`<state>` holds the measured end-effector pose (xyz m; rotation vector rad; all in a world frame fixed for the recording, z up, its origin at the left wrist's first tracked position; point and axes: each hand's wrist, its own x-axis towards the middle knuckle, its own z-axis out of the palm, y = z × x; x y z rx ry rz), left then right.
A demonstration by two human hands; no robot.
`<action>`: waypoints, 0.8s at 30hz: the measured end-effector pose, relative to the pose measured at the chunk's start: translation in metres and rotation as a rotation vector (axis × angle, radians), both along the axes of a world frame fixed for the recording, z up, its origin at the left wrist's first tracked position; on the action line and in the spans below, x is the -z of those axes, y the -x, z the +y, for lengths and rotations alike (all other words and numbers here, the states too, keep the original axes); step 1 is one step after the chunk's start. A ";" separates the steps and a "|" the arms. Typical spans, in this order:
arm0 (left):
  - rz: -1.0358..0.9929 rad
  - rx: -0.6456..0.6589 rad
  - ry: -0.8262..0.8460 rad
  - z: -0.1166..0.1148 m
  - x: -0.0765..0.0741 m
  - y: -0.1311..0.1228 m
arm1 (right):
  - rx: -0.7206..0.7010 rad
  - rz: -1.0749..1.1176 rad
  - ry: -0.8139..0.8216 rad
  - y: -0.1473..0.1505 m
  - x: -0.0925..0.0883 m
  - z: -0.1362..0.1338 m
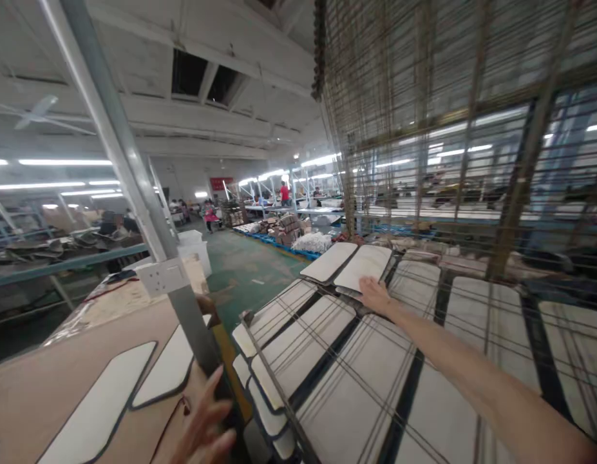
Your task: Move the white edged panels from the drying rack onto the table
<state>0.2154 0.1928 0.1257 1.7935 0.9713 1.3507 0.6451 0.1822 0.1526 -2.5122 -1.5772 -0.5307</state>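
My right hand point(374, 294) reaches out over the rack and rests its fingers on the near edge of a pale rounded panel point(363, 265) with a dark border. Whether the fingers grip that panel or only touch it cannot be made out. Low in the picture, my left hand point(208, 419) is raised beside the metal post, fingers apart and holding nothing. More pale panels point(315, 335) lie in rows under the thin wires of a rack. Two similar panels point(102, 399) lie on the brown table to the left.
A metal post point(182, 316) with a socket box point(163, 277) rises between the brown table point(119, 322) and the rack. Raised wire racks point(424, 129) hang at the upper right. Beyond are a green floor point(250, 258), white bins point(194, 248), piled goods and distant people.
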 end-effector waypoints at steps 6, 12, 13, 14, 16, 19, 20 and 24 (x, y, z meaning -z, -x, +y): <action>0.646 0.053 -0.347 0.073 -0.047 -0.179 | -0.164 -0.214 0.047 -0.034 -0.021 -0.039; 0.863 0.013 -0.291 0.139 -0.041 -0.313 | -0.328 -0.322 0.046 -0.076 -0.008 -0.111; 0.904 0.008 -0.266 0.146 -0.038 -0.323 | -0.365 -0.345 0.035 -0.080 -0.001 -0.118; 0.945 0.004 -0.243 0.151 -0.035 -0.329 | -0.397 -0.369 0.021 -0.082 0.005 -0.123; 1.017 -0.002 -0.231 0.158 -0.033 -0.336 | -0.431 -0.406 -0.015 -0.085 0.014 -0.126; 1.097 0.004 -0.350 0.156 -0.039 -0.336 | -0.433 -0.437 -0.092 -0.093 0.008 -0.125; 1.114 0.009 -0.408 0.151 -0.043 -0.335 | -0.446 -0.428 -0.143 -0.098 0.001 -0.126; 1.125 -0.014 -0.558 0.123 -0.082 -0.313 | -0.469 -0.227 -0.525 -0.116 -0.030 -0.138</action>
